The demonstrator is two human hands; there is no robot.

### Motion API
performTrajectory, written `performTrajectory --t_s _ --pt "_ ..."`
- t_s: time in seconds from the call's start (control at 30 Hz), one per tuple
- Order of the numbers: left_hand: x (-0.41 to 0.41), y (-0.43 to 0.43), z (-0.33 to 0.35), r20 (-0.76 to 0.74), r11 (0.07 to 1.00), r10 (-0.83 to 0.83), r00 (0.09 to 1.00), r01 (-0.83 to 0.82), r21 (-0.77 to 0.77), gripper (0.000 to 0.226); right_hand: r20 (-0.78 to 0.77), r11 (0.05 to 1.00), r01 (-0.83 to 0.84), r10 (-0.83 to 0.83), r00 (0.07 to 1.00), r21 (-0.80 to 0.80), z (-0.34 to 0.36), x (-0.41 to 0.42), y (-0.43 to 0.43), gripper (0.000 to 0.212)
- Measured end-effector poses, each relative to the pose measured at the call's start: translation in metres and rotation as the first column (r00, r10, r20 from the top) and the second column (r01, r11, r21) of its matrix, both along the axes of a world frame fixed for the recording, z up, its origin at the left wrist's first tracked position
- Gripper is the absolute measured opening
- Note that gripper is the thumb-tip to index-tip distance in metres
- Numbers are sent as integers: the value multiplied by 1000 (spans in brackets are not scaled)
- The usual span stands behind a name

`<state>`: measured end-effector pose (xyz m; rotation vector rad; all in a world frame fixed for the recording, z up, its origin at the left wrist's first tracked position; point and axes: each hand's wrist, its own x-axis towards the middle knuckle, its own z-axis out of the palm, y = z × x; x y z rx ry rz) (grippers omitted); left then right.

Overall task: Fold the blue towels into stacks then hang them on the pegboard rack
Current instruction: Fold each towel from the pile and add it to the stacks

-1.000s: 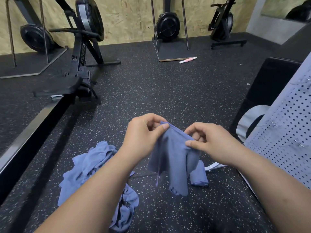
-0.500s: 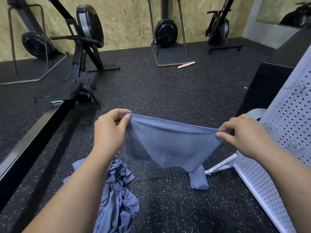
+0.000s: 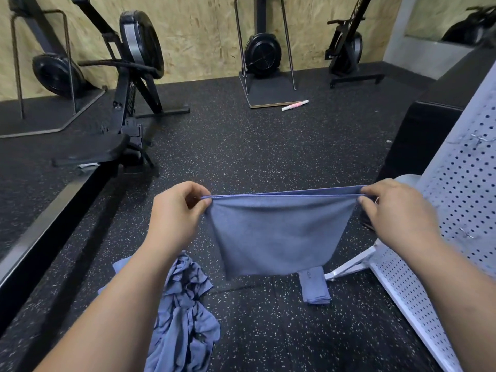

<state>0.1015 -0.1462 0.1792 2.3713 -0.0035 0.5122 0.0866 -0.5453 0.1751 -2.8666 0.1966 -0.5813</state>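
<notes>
Towel folding, early days by the look of it

Left hand [image 3: 177,210] and right hand [image 3: 394,210] each pinch a top corner of a soft blue towel [image 3: 279,232], taut just left of the white perforated pegboard rack [image 3: 461,189]. Its top edge looks doubled. One folded towel [image 3: 314,288] lies at the rack's foot and a crumpled pile [image 3: 182,318] further left. Nothing visibly hung.

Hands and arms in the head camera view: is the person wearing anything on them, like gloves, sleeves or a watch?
No. The left hand and the right hand are bare, without gloves. The left forearm and the right forearm are uncovered right to the picture's edge, so no sleeve shows. No watch, ring or wristband is visible on the sides facing the camera.
</notes>
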Motion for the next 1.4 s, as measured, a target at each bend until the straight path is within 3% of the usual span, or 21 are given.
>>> performTrajectory --t_s 0.3,0.43,0.53,0.6,0.67,0.73,0.83,0.9,1.03,1.1,1.17,1.3,1.4 --pt "4 1 -6 -74 994 98 992 -94 51 12 269 988 -138 115 956 68 10 -3 0 13" --pt "4 1 -5 -49 988 154 987 -153 33 8 167 988 -126 110 980 89 11 -2 3 30" --pt "4 2 -5 -23 983 177 984 -175 53 8 119 988 -132 122 985 76 9 -2 4 12" --pt "5 5 -7 -29 979 202 979 -201 29 8 121 962 -158 134 984 222 13 -3 4 4" --pt "7 10 -7 -55 970 229 972 -233 -74 8 127 820 -242 206 970 518 18 -4 4 7" --pt "8 14 -8 -64 953 249 966 -256 -163 7 165 572 -303 281 945 762 27 -7 5 13" --pt "9 16 -8 -39 948 262 964 -265 -179 7 230 358 -358 353 907 862 36 -12 9 18" --pt "9 15 -9 -18 949 271 962 -271 -159 9 260 352 -385 352 899 853 38 -14 13 18" --pt "8 10 -9 23 955 285 958 -282 -89 10 280 601 -366 236 931 711 30 -9 18 9" --pt "10 9 -11 15 960 272 962 -270 -71 7 310 630 -361 195 931 688 27 -8 20 9" --pt "12 10 -13 -34 964 241 970 -243 -110 7 332 543 -358 150 931 760 26 -9 25 7" --pt "23 21 -26 -140 928 111 984 -153 -339 11 188 206 -199 71 980 958 19 -6 28 16" --pt "25 24 -24 -170 815 -24 985 -79 -574 10 122 138 -128 49 991 982 13 -2 24 21"
